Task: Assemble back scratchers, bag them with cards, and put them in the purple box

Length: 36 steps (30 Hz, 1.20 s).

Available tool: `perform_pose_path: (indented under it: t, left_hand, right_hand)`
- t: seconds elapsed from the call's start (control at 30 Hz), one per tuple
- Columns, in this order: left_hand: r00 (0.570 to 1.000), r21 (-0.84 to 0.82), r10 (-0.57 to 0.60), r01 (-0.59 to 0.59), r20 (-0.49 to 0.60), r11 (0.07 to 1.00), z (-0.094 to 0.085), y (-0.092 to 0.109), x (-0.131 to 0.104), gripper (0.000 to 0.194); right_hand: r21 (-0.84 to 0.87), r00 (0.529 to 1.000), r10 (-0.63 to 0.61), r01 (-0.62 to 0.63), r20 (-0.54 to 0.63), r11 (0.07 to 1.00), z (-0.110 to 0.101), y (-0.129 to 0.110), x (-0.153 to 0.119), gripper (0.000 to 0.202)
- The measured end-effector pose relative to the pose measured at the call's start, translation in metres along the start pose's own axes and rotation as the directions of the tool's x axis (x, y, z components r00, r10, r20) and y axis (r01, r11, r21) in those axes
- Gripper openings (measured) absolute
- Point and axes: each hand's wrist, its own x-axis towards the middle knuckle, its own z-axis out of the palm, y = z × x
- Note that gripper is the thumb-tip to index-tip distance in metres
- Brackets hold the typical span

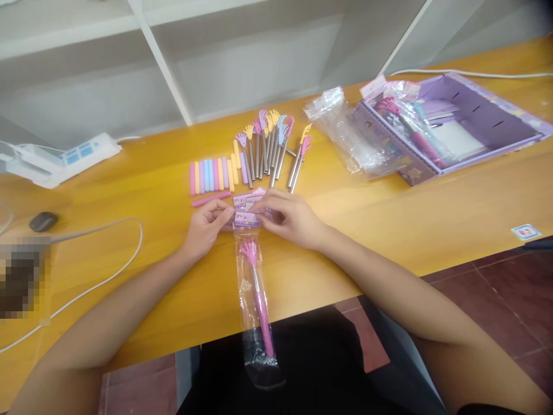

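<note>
Two hands (250, 222) on crinkly clear bag's (256, 305) card header (247, 219).

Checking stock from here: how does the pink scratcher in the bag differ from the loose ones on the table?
The bagged pink scratcher lies alone in a clear bag with a pink grip on; the loose scratchers sit unwrapped in a bunch, their metal stems bare. The left hand and right hand pinch the bagged one's header card; no hand touches the loose ones. Both have hand-shaped heads.
</note>
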Motion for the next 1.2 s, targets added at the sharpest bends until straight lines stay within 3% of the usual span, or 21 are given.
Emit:
perform_pose_path:
  t: [0.27, 0.53, 1.2]
  left_hand:
    - [0.999, 0.035, 0.035, -0.034, -0.016, 0.999, -0.001, -0.002, 0.001, 0.036]
    - [0.999, 0.023, 0.047, -0.047, -0.009, 0.999, -0.002, -0.005, 0.002, 0.03]
    - [0.996, -0.023, 0.047, -0.049, -0.075, 0.999, 0.006, 0.005, -0.003, 0.035]
  right_hand:
    - [0.023, 0.998, -0.025, 0.024, 0.057, 0.999, -0.001, -0.001, 0.0, 0.021]
    - [0.039, 0.989, 0.027, -0.033, 0.149, 0.999, -0.002, -0.005, -0.001, 0.03]
    - [0.156, 0.973, 0.029, -0.067, 0.23, 0.985, -0.005, -0.005, -0.001, 0.032]
